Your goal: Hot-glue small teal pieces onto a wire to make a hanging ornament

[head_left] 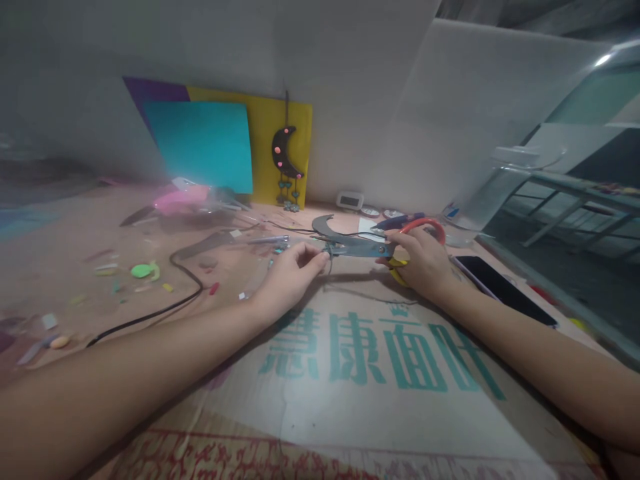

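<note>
Near the middle of the table, my left hand (295, 272) pinches a thin dark cord (330, 261) between thumb and fingertips. My right hand (423, 263) is wrapped round the handles of the scissors (363, 249), one red and one yellow. The blades point left and their tips reach the fingertips of my left hand, beside the cord. Just behind the blades lies a dark grey crescent shape (327, 229). Whether the blades touch the cord is too small to tell.
A phone (505, 290) lies right of my right hand. Behind stand a yellow board (260, 120) with a hanging moon ornament (285, 153) and a cyan sheet (205, 143). Small clay bits and a black cable (150, 315) lie left. A clear container (493, 193) stands back right.
</note>
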